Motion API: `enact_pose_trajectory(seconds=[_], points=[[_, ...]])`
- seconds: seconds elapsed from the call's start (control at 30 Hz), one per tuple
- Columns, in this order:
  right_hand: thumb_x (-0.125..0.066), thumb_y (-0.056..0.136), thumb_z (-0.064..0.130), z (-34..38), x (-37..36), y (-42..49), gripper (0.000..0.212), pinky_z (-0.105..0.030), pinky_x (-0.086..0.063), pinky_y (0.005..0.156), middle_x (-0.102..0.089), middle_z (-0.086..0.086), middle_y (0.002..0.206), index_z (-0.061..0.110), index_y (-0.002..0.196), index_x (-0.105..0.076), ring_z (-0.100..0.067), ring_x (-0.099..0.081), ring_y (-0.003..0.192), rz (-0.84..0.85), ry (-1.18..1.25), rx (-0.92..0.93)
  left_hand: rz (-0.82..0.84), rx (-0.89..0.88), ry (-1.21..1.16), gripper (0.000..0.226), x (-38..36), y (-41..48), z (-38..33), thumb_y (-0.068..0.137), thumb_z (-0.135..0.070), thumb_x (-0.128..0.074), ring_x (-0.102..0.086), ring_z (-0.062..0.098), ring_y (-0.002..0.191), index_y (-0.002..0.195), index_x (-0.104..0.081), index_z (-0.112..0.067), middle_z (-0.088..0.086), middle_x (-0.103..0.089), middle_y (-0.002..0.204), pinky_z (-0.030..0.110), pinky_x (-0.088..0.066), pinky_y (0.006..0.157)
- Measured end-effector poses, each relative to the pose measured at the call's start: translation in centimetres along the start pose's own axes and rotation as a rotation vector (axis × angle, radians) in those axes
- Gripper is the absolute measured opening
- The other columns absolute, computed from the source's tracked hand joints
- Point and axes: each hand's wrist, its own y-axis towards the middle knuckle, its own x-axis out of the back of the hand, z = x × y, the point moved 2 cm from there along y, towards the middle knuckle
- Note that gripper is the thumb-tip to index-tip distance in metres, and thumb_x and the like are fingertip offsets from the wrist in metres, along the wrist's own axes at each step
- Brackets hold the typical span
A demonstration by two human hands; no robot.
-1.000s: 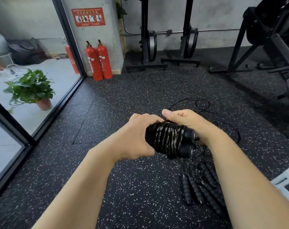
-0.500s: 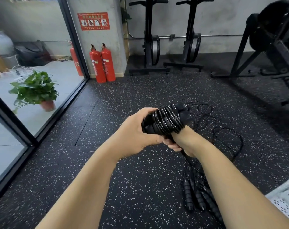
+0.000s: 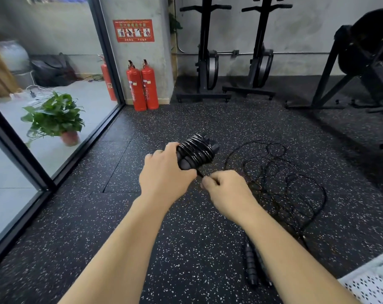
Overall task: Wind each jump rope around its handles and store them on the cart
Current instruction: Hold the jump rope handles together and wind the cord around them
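Gripping the wound bundle with your left hand, you pinch its tail in your right hand — nearly done, other ropes lie loose, cart to come.

Left of the grip on the wound rope, open floor runs to the glass wall; rightward and below, loose coils and handles clutter it.
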Motion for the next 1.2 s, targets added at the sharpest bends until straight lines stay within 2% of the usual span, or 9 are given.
enact_pose_trajectory(seconds=[0.1, 0.2, 0.43, 0.5, 0.6, 0.8, 0.93, 1.07, 1.2], points=[[-0.052, 0.093, 0.028, 0.6, 0.7, -0.6, 0.036, -0.033, -0.034, 0.051, -0.051, -0.004, 0.055, 0.002, 0.068, -0.057, -0.019, -0.042, 0.053, -0.069, -0.102, 0.073, 0.010, 0.021, 0.047, 0.041, 0.1, 0.1, 0.3, 0.074, -0.043, -0.069, -0.057, 0.026, 0.094, 0.105, -0.052, -0.021, -0.001, -0.062, 0.098, 0.035, -0.046, 0.068], [-0.055, 0.092, 0.036, 1.0, 1.8, -0.9, 0.036, -0.036, -0.044, 0.057, -0.061, -0.004, 0.060, 0.008, 0.072, -0.063, -0.022, -0.055, 0.059, -0.070, -0.156, 0.108, 0.085, 0.009, 0.089, 0.041, 0.4, -0.1, 0.4, 0.073, -0.047, -0.071, -0.060, 0.024, 0.084, 0.098, -0.054, -0.019, -0.001, -0.061, 0.093, 0.035, -0.049, 0.066], [-0.049, 0.094, 0.050, 2.5, 2.7, -2.1, 0.041, -0.030, -0.029, 0.050, -0.050, 0.007, 0.065, 0.019, 0.069, -0.050, -0.018, -0.049, 0.062, -0.105, -0.503, 0.244, 0.120, 0.009, 0.096, 0.040, 0.7, -0.7, -0.4, 0.070, -0.044, -0.077, -0.061, 0.024, 0.073, 0.073, -0.046, -0.021, -0.003, -0.057, 0.078, 0.029, -0.044, 0.058], [-0.048, 0.093, 0.053, 2.9, 3.6, -2.1, 0.048, -0.030, -0.027, 0.049, -0.047, 0.007, 0.062, 0.018, 0.062, -0.041, -0.018, -0.047, 0.059, -0.168, -0.542, 0.279, 0.156, -0.020, 0.097, 0.044, 0.8, -0.7, -0.7, 0.069, -0.047, -0.081, -0.058, 0.022, 0.076, 0.075, -0.045, -0.022, -0.005, -0.055, 0.079, 0.029, -0.040, 0.058], [-0.041, 0.096, 0.055, 3.1, 4.8, -1.8, 0.055, -0.030, -0.023, 0.049, -0.041, 0.005, 0.057, 0.017, 0.057, -0.034, -0.021, -0.046, 0.060, -0.244, -0.583, 0.315, 0.201, -0.118, 0.156, 0.047, 0.8, -1.0, -1.3, 0.069, -0.051, -0.081, -0.057, 0.020, 0.085, 0.092, -0.053, -0.023, -0.006, -0.054, 0.090, 0.031, -0.040, 0.063], [-0.041, 0.097, 0.053, 1.7, 5.9, -0.5, 0.062, -0.027, -0.015, 0.048, -0.033, 0.004, 0.050, 0.016, 0.049, -0.027, -0.023, -0.043, 0.061, -0.311, -0.654, 0.406, 0.229, -0.476, 0.362, 0.045, 0.1, -2.7, -4.0, 0.077, -0.056, -0.069, -0.050, 0.017, 0.107, 0.104, -0.048, -0.027, -0.011, -0.045, 0.095, 0.031, -0.036, 0.071], [-0.041, 0.094, 0.052, 0.6, 6.1, 0.3, 0.065, -0.027, -0.017, 0.051, -0.025, 0.008, 0.042, 0.019, 0.042, -0.021, -0.023, -0.044, 0.055, -0.401, -0.661, 0.471, 0.242, -0.632, 0.401, 0.041, -0.2, -3.2, -4.7, 0.080, -0.053, -0.065, -0.043, 0.017, 0.108, 0.107, -0.046, -0.029, -0.015, -0.037, 0.092, 0.036, -0.036, 0.087], [-0.041, 0.092, 0.056, 0.0, 6.1, 0.8, 0.068, -0.035, -0.036, 0.067, -0.022, 0.010, 0.040, 0.021, 0.039, -0.018, -0.021, -0.037, 0.054, -0.412, -0.573, 0.491, 0.271, -0.692, 0.301, 0.035, -0.1, -3.5, -4.8, 0.079, -0.045, -0.066, -0.035, 0.012, 0.103, 0.095, -0.037, -0.033, -0.018, -0.034, 0.085, 0.035, -0.023, 0.090], [-0.042, 0.093, 0.061, -0.4, 6.5, 1.0, 0.072, -0.033, -0.031, 0.066, -0.033, 0.004, 0.042, 0.014, 0.041, -0.029, -0.013, -0.032, 0.047, -0.329, -0.491, 0.376, 0.322, -0.736, 0.236, 0.033, -0.1, -4.0, -5.0, 0.077, -0.040, -0.067, -0.031, 0.009, 0.099, 0.101, -0.046, -0.031, -0.019, -0.039, 0.093, 0.036, -0.026, 0.095]])
